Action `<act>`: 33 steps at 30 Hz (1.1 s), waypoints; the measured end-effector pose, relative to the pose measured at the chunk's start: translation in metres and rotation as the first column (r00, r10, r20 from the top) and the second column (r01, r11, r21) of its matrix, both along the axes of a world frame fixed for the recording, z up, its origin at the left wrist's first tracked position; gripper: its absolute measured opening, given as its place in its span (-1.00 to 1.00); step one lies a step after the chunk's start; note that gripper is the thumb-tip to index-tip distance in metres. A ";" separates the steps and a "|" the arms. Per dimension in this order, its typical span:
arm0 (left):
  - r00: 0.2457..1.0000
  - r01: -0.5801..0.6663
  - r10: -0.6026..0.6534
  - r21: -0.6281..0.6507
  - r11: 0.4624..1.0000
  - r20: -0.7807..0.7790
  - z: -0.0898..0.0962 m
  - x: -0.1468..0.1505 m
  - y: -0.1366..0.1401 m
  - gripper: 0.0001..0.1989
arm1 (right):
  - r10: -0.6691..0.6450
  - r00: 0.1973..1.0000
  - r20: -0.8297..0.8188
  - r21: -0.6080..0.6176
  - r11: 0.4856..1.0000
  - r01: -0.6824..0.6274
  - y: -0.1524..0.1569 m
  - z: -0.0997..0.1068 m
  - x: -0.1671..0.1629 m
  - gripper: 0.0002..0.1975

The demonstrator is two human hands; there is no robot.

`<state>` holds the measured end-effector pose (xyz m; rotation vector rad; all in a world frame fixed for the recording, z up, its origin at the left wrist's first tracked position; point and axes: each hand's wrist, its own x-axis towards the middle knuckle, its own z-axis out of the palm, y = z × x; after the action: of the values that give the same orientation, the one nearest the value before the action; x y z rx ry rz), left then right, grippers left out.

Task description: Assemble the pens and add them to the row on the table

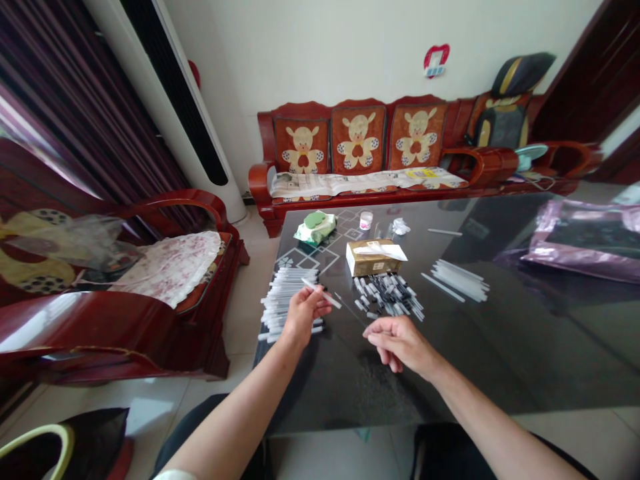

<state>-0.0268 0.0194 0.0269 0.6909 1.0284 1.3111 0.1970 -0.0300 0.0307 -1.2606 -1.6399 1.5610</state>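
In the head view, I am holding a slim, translucent white plastic tube in the curled fingers of my left hand, while my right hand is pinching a thin, see-through rod by its near end. The rod is pointing toward the tube, its far tip sitting near it.

Gripping so far back, I am probably risking a wavering or bending rod. My left hand is hovering over a heap of whitish, dark-ended plastic pens; a careless nudge could be sending some off the table edge.

Beyond my fingers, a brown cardboard box is standing with white paper on top, its contents hiding from me. Farther away, a small white round tub is standing; I am not managing to see inside. Left of it, a green-and-white soft pack is lying, its green lid covering whatever is within.
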 end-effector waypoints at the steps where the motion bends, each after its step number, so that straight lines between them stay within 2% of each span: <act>1: 1.000 -0.021 0.021 0.003 1.000 0.015 0.001 -0.003 0.002 -0.75 | 0.016 1.000 0.001 -0.004 1.000 -0.016 0.000 0.000 0.000 -0.66; 8: 0.987 -0.130 0.129 0.003 0.991 0.098 0.003 -0.012 0.008 -0.84 | 0.051 0.999 0.010 -0.016 0.999 -0.051 0.000 -0.001 0.000 -0.69; 14: 0.994 -0.090 0.090 0.008 0.996 0.067 0.003 -0.009 0.006 -0.82 | 0.061 0.998 0.029 -0.008 0.998 -0.061 0.000 -0.005 -0.001 -0.70; 20: 0.997 -0.059 0.061 0.036 0.998 -0.050 0.005 -0.009 0.004 -0.76 | 0.069 0.997 0.037 -0.012 0.998 -0.068 0.001 -0.005 -0.001 -0.71; 27: 0.984 0.116 -0.117 -0.014 0.993 -0.131 -0.002 0.006 -0.008 -0.73 | 0.050 0.998 -0.025 -0.036 0.998 -0.051 0.002 -0.009 -0.004 -0.69; 31: 0.958 0.275 -0.277 -0.039 0.961 -0.071 -0.011 0.023 -0.023 -0.72 | -0.017 0.992 -0.123 -0.070 0.998 0.008 0.003 -0.016 -0.011 -0.62; 33: 0.956 0.291 -0.293 -0.057 0.955 -0.032 -0.016 0.029 -0.027 -0.73 | -0.028 0.987 -0.159 -0.090 0.996 0.014 0.003 -0.018 -0.012 -0.54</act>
<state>0.0022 -0.0078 0.0108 0.7994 0.9480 1.0144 0.1848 -0.0266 0.0130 -1.1604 -1.4673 1.6920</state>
